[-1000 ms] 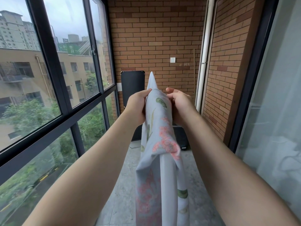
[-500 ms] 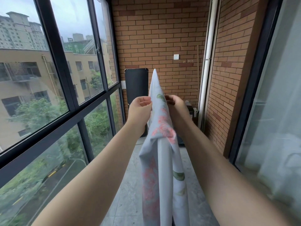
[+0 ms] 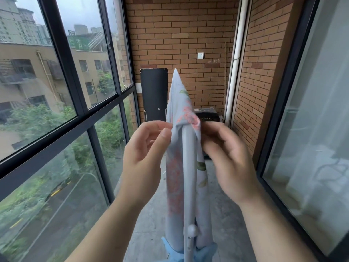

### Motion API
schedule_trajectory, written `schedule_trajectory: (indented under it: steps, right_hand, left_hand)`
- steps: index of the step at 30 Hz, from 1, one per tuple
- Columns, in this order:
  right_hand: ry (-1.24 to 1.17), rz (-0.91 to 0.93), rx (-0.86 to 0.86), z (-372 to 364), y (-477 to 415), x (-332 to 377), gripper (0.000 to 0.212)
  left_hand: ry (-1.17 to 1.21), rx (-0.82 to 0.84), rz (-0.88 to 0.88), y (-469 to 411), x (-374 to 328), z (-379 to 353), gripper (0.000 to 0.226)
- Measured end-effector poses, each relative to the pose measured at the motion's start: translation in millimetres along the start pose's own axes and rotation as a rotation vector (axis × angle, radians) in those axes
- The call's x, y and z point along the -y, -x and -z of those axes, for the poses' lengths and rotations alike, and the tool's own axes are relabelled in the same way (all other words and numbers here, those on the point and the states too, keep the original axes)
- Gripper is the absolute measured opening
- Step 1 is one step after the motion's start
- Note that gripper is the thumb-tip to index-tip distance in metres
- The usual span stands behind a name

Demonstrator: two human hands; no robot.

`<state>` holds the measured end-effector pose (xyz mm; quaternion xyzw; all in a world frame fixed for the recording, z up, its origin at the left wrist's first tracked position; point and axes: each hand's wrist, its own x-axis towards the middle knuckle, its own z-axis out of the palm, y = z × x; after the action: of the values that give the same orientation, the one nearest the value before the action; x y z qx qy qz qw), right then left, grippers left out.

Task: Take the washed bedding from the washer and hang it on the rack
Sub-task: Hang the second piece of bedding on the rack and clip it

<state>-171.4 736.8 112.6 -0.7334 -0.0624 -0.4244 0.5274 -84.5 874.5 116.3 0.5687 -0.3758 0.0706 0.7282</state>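
Pale bedding with pink flowers and green leaves hangs draped over the white rack rod, which runs away from me toward the brick wall. My left hand is on the left side of the rod and pinches the fabric's near edge between thumb and fingertips. On the right side, my right hand is blurred, its curled fingertips on the folded pink edge of the bedding. The washer is not in view.
Tall windows line the left and a glass door the right of this narrow balcony. A black panel and a black box stand by the far brick wall, beside a white pipe. Blue cloth shows below the rod's knob.
Both hands have drawn back along the rod toward me, from the far part of the bedding to its near edge. The bedding stays draped on the rod.
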Motion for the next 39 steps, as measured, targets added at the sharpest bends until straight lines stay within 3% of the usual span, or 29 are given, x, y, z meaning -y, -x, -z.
schedule_trajectory:
  steps: [4, 9, 14, 18, 22, 28, 36, 39]
  right_hand:
    - [-0.008, 0.059, 0.009, -4, 14, 5, 0.032]
    - [0.15, 0.096, -0.059, -5, 21, 10, 0.047]
    - [0.492, 0.245, -0.225, -11, 19, 13, 0.037]
    - [0.795, 0.378, -0.403, -18, 18, 14, 0.019]
    - [0.871, 0.426, -0.477, -13, 15, 14, 0.009]
    - [0.911, 0.409, -0.46, -3, 7, 27, 0.005]
    - [0.993, 0.509, -0.331, -5, 1, 40, 0.01]
    - [0.991, 0.504, -0.297, 0, -2, 44, 0.007]
  left_hand:
    - [-0.131, -0.009, -0.184, 14, -3, 2, 0.02]
    - [-0.405, 0.014, -0.31, 18, -7, 7, 0.046]
    - [-0.607, -0.019, -0.284, 14, -14, 0, 0.058]
    - [-0.673, -0.057, -0.345, 8, -14, 1, 0.052]
    - [-0.699, -0.1, -0.389, 3, -20, 14, 0.053]
    - [-0.665, -0.141, -0.433, -3, -37, 23, 0.047]
    - [-0.933, -0.118, -0.594, -1, -49, -4, 0.033]
    - [-0.939, -0.128, -0.531, -3, -50, -4, 0.032]
